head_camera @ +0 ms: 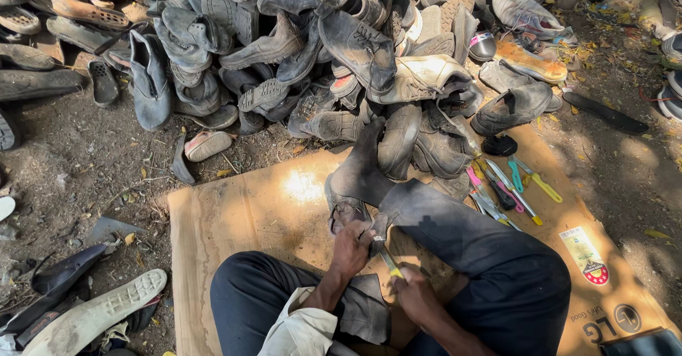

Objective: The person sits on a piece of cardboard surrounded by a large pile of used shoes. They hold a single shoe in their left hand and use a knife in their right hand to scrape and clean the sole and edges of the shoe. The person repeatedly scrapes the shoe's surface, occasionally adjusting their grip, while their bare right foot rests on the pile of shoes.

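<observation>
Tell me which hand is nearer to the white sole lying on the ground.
Left. The left hand is closer to the white sole; the right hand is further right, holding a yellow-handled tool.

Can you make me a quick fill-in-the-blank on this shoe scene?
1. The person sits on a flat sheet of ____, with dirt around it.
2. The right hand holds a tool with a ____ handle.
3. The left hand grips a dark ____ held under a socked foot.
4. Beyond the foot lies a big ____ of worn shoes.

Missing words: cardboard; yellow; shoe; pile
</observation>
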